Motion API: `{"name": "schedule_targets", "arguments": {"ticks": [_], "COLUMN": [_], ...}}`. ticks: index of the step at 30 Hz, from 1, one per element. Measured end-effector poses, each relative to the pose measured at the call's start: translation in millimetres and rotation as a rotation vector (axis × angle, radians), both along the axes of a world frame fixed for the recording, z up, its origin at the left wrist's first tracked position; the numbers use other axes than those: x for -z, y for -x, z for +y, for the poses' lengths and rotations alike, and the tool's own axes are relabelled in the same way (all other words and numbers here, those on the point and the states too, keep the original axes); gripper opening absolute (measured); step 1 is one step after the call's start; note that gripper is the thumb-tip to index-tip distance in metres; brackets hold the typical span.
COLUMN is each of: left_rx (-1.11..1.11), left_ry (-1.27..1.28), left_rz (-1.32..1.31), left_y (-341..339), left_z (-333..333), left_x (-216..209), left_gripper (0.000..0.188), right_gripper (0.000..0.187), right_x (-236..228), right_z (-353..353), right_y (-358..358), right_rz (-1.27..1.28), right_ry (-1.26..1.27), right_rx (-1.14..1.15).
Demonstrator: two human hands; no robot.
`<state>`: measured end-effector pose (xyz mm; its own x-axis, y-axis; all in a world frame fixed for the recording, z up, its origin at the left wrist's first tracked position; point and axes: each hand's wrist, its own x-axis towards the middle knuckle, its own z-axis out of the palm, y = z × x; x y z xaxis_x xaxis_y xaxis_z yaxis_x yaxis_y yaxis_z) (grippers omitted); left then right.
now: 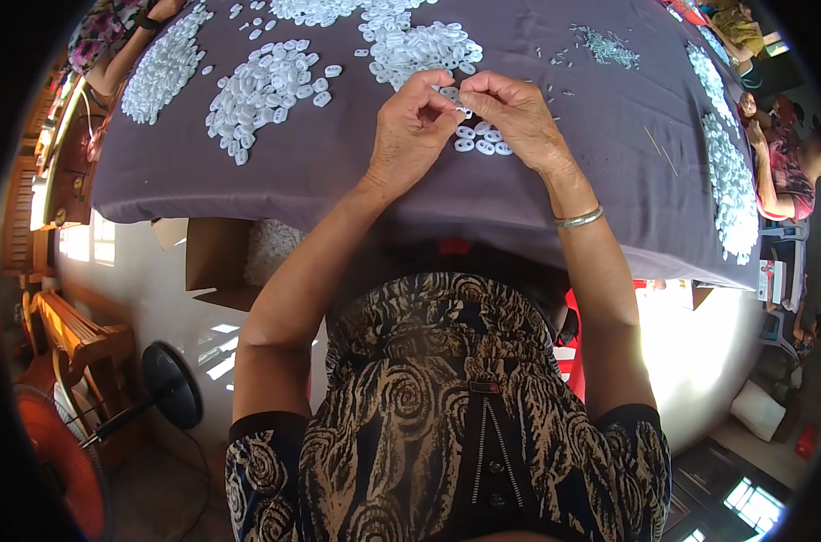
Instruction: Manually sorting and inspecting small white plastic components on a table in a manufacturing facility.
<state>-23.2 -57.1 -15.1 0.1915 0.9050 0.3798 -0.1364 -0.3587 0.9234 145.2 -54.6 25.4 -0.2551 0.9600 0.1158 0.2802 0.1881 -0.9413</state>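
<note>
My left hand and my right hand meet over the table, thumbs and forefingers pinched together. Between their fingertips is a small white oval plastic piece, mostly hidden by the fingers. Just below the hands lies a small group of white oval pieces with holes. Beyond my left hand spreads a larger heap of the same pieces. A bracelet circles my right wrist.
More white heaps lie at left, far left and along the right edge. Small metal pins and two thin sticks rest on the dark tablecloth. A cardboard box stands below. People sit at both sides.
</note>
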Motion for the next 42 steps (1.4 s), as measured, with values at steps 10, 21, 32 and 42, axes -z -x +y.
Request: {"name": "schedule_targets", "arguments": {"ticks": [10,21,32,42], "left_rx": [-0.015,-0.061,-0.024,-0.048], "left_ry": [0.003,-0.037,0.038,-0.020], "left_rz": [0.013,0.024,-0.019,-0.013], "left_y": [-1,-2,-1,1], "left_z": [-1,3,3,1], "left_x": [1,6,3,-1], "left_gripper": [0.035,0.027,0.025,0.031], "right_gripper": [0.020,0.017,0.013,0.008], "right_x": [-3,-8,-10,-25], "right_z": [-2,-1,-5,-36], "right_y": [2,4,8,-14], "right_rz": [-0.164,-0.266,-0.238,-0.546], "right_ry": [-0.032,-0.042,-0.103,-0.271], "right_rx": [0.007,0.032,0.071,0.030]}}
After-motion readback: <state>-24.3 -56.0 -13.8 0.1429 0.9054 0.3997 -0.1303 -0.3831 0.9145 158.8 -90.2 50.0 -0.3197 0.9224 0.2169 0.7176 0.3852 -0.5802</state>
